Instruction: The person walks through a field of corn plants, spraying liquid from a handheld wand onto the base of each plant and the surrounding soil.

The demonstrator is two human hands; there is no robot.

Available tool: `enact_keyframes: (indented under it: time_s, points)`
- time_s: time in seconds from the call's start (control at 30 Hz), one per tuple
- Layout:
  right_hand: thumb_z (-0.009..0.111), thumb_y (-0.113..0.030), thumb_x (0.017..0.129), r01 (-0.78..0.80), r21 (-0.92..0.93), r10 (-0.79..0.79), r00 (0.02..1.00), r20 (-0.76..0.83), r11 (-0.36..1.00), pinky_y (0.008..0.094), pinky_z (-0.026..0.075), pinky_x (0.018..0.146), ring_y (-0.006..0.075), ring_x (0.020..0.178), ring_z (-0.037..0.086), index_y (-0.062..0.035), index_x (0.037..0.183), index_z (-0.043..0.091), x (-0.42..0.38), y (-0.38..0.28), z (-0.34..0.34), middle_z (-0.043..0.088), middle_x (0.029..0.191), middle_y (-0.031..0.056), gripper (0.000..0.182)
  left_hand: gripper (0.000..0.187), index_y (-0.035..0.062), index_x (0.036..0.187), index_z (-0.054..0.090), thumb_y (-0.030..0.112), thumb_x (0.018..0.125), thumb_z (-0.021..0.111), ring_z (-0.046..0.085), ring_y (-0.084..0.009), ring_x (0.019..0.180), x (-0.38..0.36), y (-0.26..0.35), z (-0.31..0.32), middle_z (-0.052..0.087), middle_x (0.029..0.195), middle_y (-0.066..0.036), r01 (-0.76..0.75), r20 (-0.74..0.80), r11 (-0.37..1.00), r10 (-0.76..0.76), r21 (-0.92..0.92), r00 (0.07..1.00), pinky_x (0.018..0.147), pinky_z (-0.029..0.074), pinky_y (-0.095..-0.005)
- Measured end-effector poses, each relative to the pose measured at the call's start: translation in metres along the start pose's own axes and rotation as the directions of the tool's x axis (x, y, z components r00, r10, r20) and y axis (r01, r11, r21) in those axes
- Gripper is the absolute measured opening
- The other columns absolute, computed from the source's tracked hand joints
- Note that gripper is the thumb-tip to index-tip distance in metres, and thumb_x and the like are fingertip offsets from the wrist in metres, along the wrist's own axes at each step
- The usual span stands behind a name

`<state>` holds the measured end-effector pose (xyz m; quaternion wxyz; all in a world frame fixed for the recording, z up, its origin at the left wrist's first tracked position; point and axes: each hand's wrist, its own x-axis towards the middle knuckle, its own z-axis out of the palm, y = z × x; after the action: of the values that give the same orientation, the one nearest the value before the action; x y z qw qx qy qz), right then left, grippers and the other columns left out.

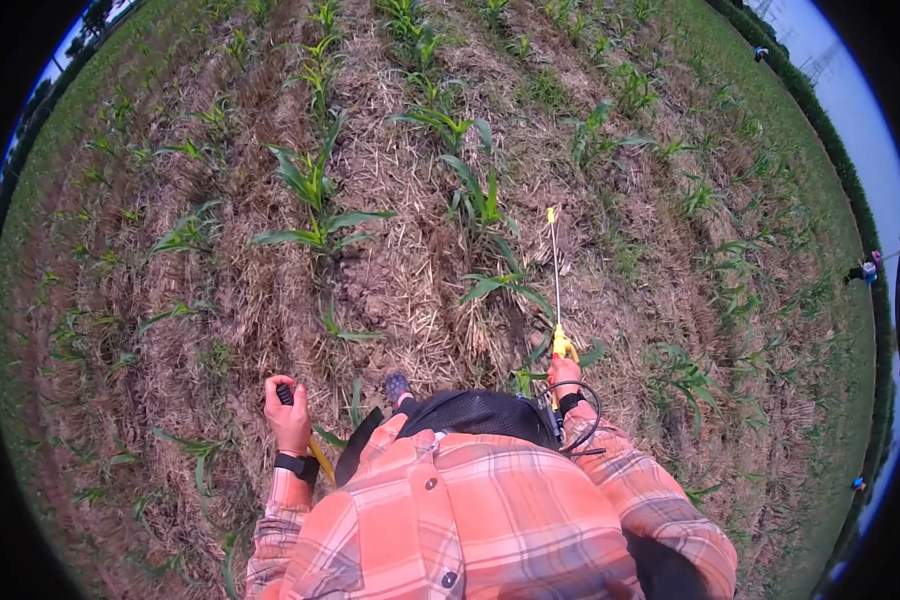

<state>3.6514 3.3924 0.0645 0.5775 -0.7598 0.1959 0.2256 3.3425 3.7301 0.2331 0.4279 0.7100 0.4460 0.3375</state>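
Field of young maize (315,200) in rows, straw mulch (400,270) covering the ground between the plants. View looks straight down over the person's orange plaid shirt (470,520).

Right hand (565,372), at about 4 o'clock from frame centre, is clenched around the yellow grip of a spray wand (556,280). The wand is thin and pale, running from the hand up toward 12 o'clock, its yellow tip just beside a maize plant (480,200) near centre. A black hose (580,420) loops from the grip down past the right wrist toward the dark mesh pack (480,415) worn on the chest.

Left hand (288,415), at about 8 o'clock, is closed around a dark handle (286,394); a yellowish rod (322,460) slants down from below the wrist toward 5 o'clock. Cannot tell what the rod joins to. Black band on each wrist.

Shoe tip (398,385) shows on the straw just above the pack, between the two hands.

Far figures stand at the field's right edge, around 3 o'clock (863,270), too small to make out. Hedge line (830,130) and sky beyond.
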Motion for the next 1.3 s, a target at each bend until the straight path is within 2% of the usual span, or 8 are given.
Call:
enact_keyframes:
  time_s: [0.17,0.27,0.43,0.67,0.83,0.93,1.07,1.3]
  points:
    - [0.052,-0.028,0.081,0.000,-0.179,0.026,0.989,0.144,0.984,0.0255,0.031,0.029,0.0097,0.033,0.039,-0.0077,0.070,0.047,-0.015,-0.021,0.058,0.046,0.049,0.0017,0.024,0.013,0.0064,0.080,0.045,0.003,0.072,0.055,0.037,-0.0062,0.048,0.038,-0.008,-0.010,0.040,0.056,0.002,0.113,-0.006,0.993,-0.113,-0.019,0.994,0.043,0.031,-0.0227]
    - [0.053,-0.031,0.081,0.273,-0.495,-0.166,0.954,0.249,0.825,0.0239,0.034,0.035,0.0085,0.037,0.042,-0.0066,0.073,0.053,-0.021,-0.023,0.084,0.049,0.051,-0.0011,0.025,0.013,0.0064,0.080,0.046,0.004,0.072,0.056,0.037,-0.0068,0.048,0.057,-0.019,-0.018,0.040,0.056,0.002,0.125,-0.002,0.992,-0.125,-0.021,0.992,0.044,0.031,-0.0229]
    - [0.054,-0.030,0.080,0.439,-0.464,-0.213,0.861,0.463,0.769,0.0228,0.037,0.042,0.0067,0.047,0.049,-0.0058,0.073,0.056,-0.033,-0.034,0.123,0.053,0.055,0.0006,0.025,0.014,0.0061,0.081,0.046,0.003,0.072,0.056,0.040,-0.0090,0.051,0.080,-0.037,-0.019,0.041,0.058,0.000,0.123,0.013,0.992,-0.122,-0.018,0.992,0.048,0.035,-0.0236]
    - [0.053,-0.031,0.078,0.747,-0.469,-0.150,0.592,0.792,0.471,0.0355,0.043,0.057,0.0287,0.063,0.057,-0.0073,0.093,0.057,-0.052,-0.090,0.162,0.057,0.068,0.0156,0.028,0.014,0.0065,0.081,0.046,0.003,0.072,0.056,0.040,-0.0075,0.053,0.094,-0.042,-0.021,0.043,0.062,0.002,0.148,-0.003,0.988,-0.148,-0.041,0.989,0.049,0.035,-0.0222]
    - [0.053,-0.032,0.079,0.801,-0.432,-0.053,0.495,0.867,0.414,0.0352,0.044,0.058,0.0293,0.064,0.058,-0.0065,0.092,0.057,-0.028,-0.107,0.190,0.058,0.070,0.0161,0.028,0.015,0.0085,0.082,0.042,0.003,0.075,0.054,0.037,-0.0041,0.043,0.111,-0.046,-0.010,0.042,0.060,0.003,0.133,-0.060,0.986,-0.140,-0.101,0.988,0.037,0.030,-0.0192]
    - [0.053,-0.031,0.078,0.729,-0.423,-0.088,0.548,0.832,0.538,0.0347,0.044,0.057,0.0271,0.063,0.058,-0.0035,0.088,0.057,0.005,-0.102,0.201,0.058,0.068,0.0159,0.029,0.013,0.0083,0.082,0.043,0.002,0.076,0.052,0.037,-0.0039,0.044,0.130,-0.027,-0.002,0.041,0.059,0.003,-0.008,-0.113,0.999,0.011,0.034,0.994,0.037,0.029,-0.0188]
    - [0.055,-0.033,0.076,0.725,-0.472,-0.246,0.643,0.726,0.501,0.0331,0.043,0.055,0.0224,0.058,0.057,-0.0024,0.080,0.058,0.042,-0.114,0.199,0.058,0.063,0.0128,0.031,0.013,0.0060,0.082,0.045,0.002,0.074,0.055,0.039,-0.0072,0.056,0.157,-0.001,0.019,0.042,0.065,0.002,0.143,-0.084,0.990,-0.141,0.019,0.986,0.052,0.034,-0.0221]
    - [0.054,-0.030,0.077,0.569,-0.470,-0.316,0.798,0.513,0.674,0.0291,0.042,0.051,0.0147,0.054,0.055,-0.0040,0.079,0.058,0.111,-0.127,0.190,0.057,0.058,0.0062,0.027,0.012,0.0046,0.081,0.045,0.002,0.073,0.054,0.040,-0.0088,0.058,0.200,0.036,0.065,0.043,0.065,0.000,0.021,-0.076,0.993,-0.013,0.112,0.997,0.053,0.035,-0.0233]
